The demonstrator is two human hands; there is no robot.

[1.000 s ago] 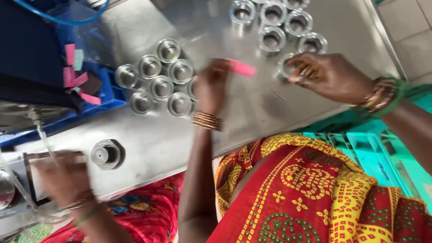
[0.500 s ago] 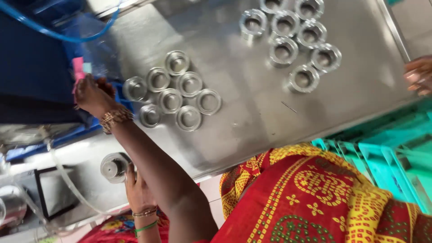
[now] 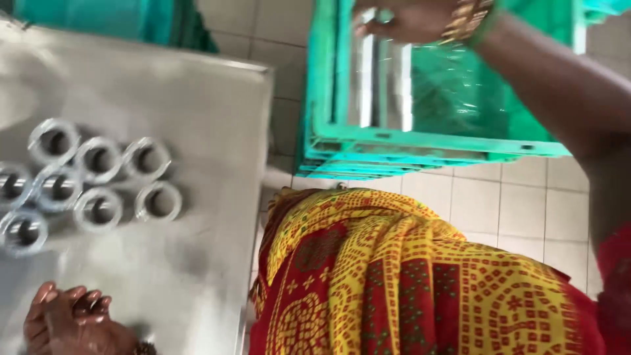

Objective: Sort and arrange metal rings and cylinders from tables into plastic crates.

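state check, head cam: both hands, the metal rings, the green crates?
left hand: fingers curled, resting on the steel table, holding nothing that shows
right hand: reaching over the crates, gripping a small shiny part, blurred
rings: seven, flat on the table, bores up, clustered
green crates: stacked on the tiled floor, top one lined with clear plastic

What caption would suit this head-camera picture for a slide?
Right hand reaches into stacked green crates; left hand rests on steel table near clustered metal rings.
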